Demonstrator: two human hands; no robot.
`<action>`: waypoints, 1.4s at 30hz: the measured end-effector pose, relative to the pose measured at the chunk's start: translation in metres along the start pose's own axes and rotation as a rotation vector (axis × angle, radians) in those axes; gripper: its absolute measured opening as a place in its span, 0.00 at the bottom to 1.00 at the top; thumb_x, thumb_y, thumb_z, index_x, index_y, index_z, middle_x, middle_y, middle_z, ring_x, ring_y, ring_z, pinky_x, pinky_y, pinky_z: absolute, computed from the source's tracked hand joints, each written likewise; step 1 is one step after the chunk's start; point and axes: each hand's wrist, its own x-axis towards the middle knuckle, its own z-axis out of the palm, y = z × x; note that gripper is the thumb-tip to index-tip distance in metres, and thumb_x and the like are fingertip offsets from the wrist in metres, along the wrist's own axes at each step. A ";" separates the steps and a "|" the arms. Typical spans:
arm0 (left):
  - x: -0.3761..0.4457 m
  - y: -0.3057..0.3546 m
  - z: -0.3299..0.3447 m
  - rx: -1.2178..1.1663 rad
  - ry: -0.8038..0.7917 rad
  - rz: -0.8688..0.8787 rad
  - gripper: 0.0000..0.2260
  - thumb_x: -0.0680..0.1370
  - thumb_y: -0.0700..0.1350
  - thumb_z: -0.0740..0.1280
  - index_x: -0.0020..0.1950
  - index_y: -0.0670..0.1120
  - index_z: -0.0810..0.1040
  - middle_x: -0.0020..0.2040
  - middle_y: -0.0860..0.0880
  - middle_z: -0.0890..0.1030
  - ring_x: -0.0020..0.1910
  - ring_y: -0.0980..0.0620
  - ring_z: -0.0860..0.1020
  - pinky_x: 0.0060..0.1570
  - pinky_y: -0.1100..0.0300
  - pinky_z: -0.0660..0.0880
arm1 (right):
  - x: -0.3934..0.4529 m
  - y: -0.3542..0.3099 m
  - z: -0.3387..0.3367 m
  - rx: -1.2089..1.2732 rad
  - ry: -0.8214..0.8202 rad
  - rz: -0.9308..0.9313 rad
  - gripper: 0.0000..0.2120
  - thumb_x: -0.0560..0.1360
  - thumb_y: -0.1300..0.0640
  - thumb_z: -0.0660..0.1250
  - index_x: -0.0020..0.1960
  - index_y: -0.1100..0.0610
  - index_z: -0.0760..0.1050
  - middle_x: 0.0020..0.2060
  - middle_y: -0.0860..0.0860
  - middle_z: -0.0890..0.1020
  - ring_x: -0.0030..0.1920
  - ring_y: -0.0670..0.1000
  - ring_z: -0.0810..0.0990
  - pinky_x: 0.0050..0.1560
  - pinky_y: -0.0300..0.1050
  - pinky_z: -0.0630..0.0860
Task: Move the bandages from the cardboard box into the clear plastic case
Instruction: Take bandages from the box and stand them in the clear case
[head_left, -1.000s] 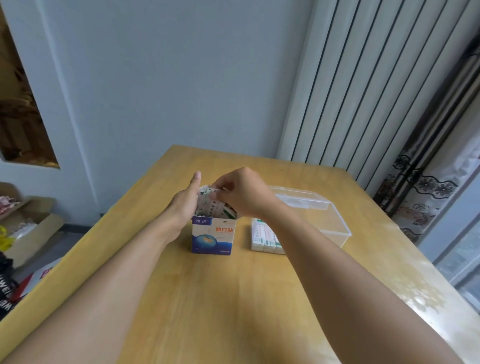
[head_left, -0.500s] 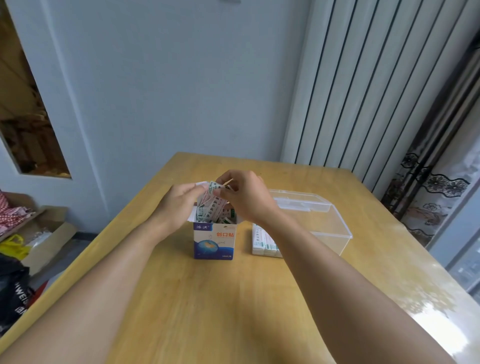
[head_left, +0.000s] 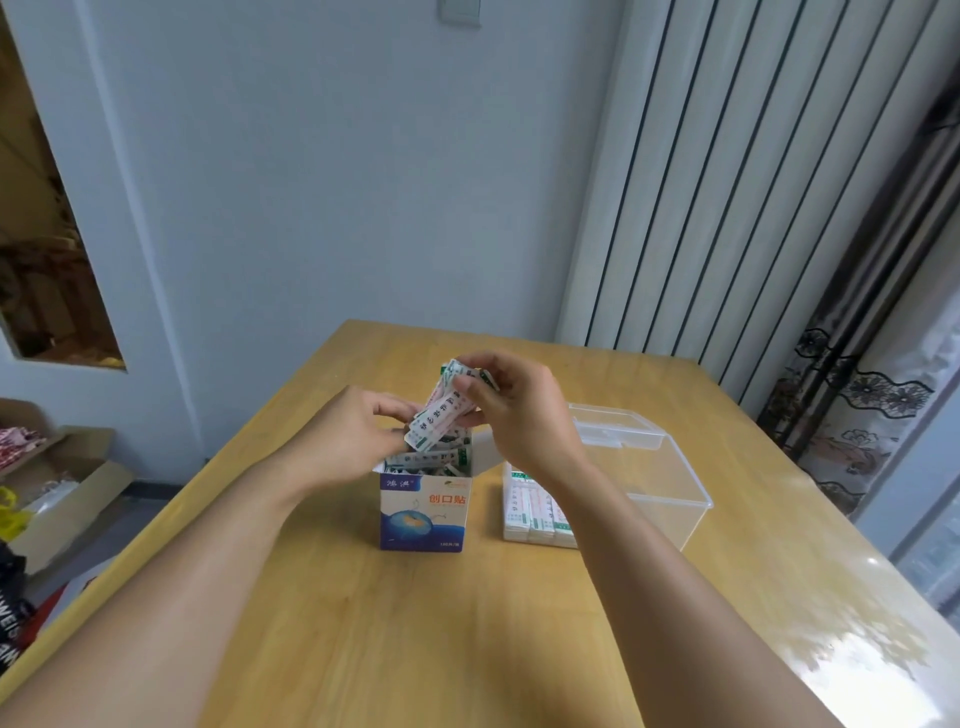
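1. Hands are numbering two: the right hand (head_left: 511, 410) is pinching a small bundle of bandages (head_left: 439, 413) between thumb and fingertips above the cardboard box (head_left: 423, 506), while the left hand (head_left: 345, 439) is curling its fingers around the bundle's lower end, at the box's open top.
2. One box is standing upright at the centre of the frame, more bandages showing loose inside it; one clear plastic case (head_left: 649, 478) is sitting just right of it, lid open.
3. One stack of bandages (head_left: 535, 512) is already lying in the case's near left corner; how many strips are in either group cannot be told.
4. Everything is resting on a light wooden table (head_left: 415, 623), with a pale blue wall (head_left: 311, 182) behind, white ribbed panels at upper right, and a patterned curtain (head_left: 857, 405) at the right edge.
5. Strips in the held bundle are looking white with green ends and pinkish print, tilting from lower left to upper right.
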 end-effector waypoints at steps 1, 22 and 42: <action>0.001 0.000 0.002 0.017 -0.032 -0.016 0.07 0.76 0.45 0.76 0.53 0.54 0.87 0.53 0.64 0.85 0.53 0.64 0.82 0.55 0.61 0.79 | 0.002 0.000 -0.001 0.008 0.007 0.002 0.09 0.80 0.58 0.69 0.59 0.58 0.80 0.45 0.51 0.87 0.42 0.48 0.87 0.44 0.50 0.85; 0.002 0.116 0.070 -0.396 -0.345 0.046 0.11 0.83 0.48 0.66 0.47 0.43 0.81 0.33 0.49 0.70 0.33 0.51 0.74 0.29 0.60 0.71 | -0.023 -0.039 -0.103 -0.288 0.081 -0.140 0.13 0.77 0.51 0.72 0.61 0.42 0.80 0.43 0.38 0.84 0.46 0.39 0.82 0.45 0.33 0.77; 0.016 0.108 0.076 -0.512 -0.245 -0.047 0.07 0.82 0.36 0.62 0.54 0.37 0.80 0.47 0.36 0.82 0.43 0.45 0.84 0.33 0.56 0.78 | -0.015 -0.039 -0.069 -0.449 0.083 -0.023 0.19 0.81 0.48 0.66 0.72 0.47 0.74 0.66 0.44 0.79 0.65 0.44 0.76 0.58 0.36 0.74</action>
